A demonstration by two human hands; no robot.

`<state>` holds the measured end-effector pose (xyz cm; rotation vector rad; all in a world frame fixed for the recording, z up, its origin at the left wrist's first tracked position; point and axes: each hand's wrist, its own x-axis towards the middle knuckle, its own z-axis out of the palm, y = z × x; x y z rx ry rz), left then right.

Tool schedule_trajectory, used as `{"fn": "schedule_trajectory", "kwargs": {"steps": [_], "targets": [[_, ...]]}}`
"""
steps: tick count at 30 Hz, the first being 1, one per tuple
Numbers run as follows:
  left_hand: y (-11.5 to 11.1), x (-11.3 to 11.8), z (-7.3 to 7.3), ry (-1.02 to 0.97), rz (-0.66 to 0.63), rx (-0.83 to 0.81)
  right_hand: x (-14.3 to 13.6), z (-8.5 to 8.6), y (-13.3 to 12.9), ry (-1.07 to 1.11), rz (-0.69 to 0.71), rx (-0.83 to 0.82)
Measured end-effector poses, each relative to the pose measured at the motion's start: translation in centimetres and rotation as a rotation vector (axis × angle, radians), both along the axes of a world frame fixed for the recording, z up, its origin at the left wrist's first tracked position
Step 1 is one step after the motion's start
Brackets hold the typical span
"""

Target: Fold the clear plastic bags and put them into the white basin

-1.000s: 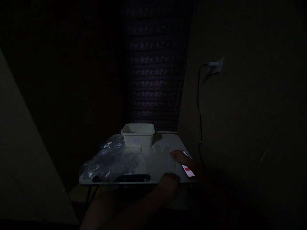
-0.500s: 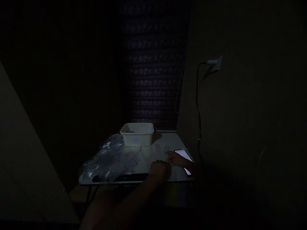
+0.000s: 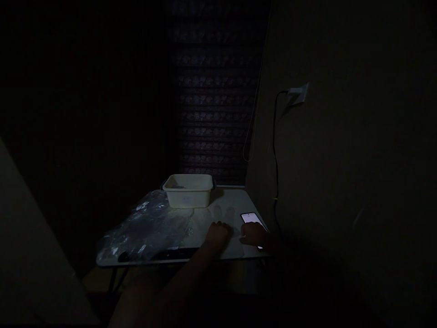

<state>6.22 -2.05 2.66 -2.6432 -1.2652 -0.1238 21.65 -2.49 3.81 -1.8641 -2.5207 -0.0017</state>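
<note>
My left hand is over the right half of the white table, its fingers curled down. What it holds, if anything, is hidden. Just to its right, my right hand is closed, thumb and fingers pressed together; a small pale spot shows at its fingertips, too dim to name. Behind and partly under the right hand lies a phone with its screen lit. Left of both hands, a crumpled clear plastic sheet spreads over the table.
A white plastic tub with dark handles stands at the table's back; something lies inside. A dark strip runs along the front edge. On the right wall, a black cord hangs from a plug. A patterned blind covers the back.
My right hand's outstretched finger has curled in, and the hand has closed over the phone. My left hand has moved slightly up the table. The whole view has shifted a little.
</note>
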Motion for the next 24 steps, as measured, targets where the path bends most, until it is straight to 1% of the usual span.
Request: {"fn": "schedule_trajectory", "kwargs": {"steps": [2,5,9,11,13,16,18,21,24], "targets": [[0.2,0.1,0.3,0.004,-0.012,0.018,-0.6,-0.3,-0.2,-0.061,-0.017,0.019],[0.4,0.1,0.7,0.008,0.008,0.037,-1.7,-0.7,-0.2,-0.101,-0.078,0.092],[0.6,-0.5,0.9,0.003,0.055,0.041,-2.5,-0.5,-0.3,-0.112,-0.123,0.13],[0.7,-0.8,0.7,0.006,0.052,0.028,-2.5,-0.3,-0.4,-0.112,-0.141,0.122],[0.7,-0.9,0.3,0.01,0.018,0.015,-2.3,-0.3,-0.5,-0.111,-0.149,0.109],[0.7,-0.5,-0.4,0.001,-0.04,0.015,-2.0,-0.5,-0.6,-0.118,-0.15,0.083],[0.8,-0.1,-0.6,-0.013,-0.054,0.033,-1.8,-0.6,-0.5,-0.122,-0.147,0.076],[1.0,0.3,-0.4,-0.008,-0.059,0.058,-1.8,-0.9,-0.3,-0.124,-0.161,0.083],[1.2,0.4,0.1,-0.001,-0.032,0.05,-1.9,-1.1,-0.1,-0.115,-0.189,0.113]]}}
